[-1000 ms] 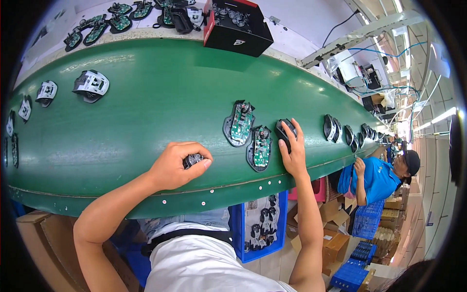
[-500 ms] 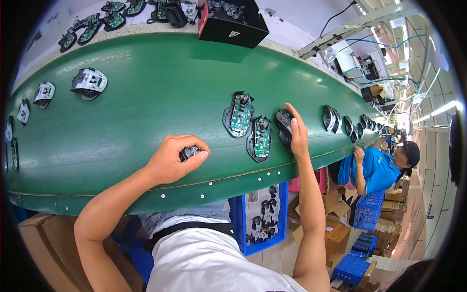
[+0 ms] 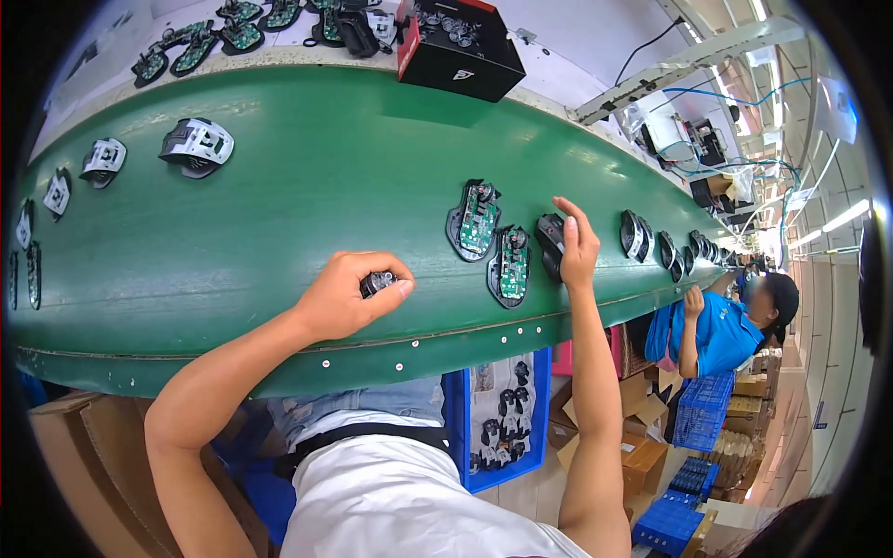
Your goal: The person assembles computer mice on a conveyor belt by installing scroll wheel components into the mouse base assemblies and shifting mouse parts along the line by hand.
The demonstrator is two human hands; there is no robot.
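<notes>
As the right hand (image 3: 579,262) stands open, a black computer mouse (image 3: 550,244) lies just beside it on the green conveyor (image 3: 307,177)

While the left hand (image 3: 350,296) curls around small parts (image 3: 377,282), the mouse looks light, stiff and slightly slippery, best gripped by its sides

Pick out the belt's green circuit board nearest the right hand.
The lower board of the middle pair, beside the dark mouse at the right hand; its neighbour lies farther left.
</notes>
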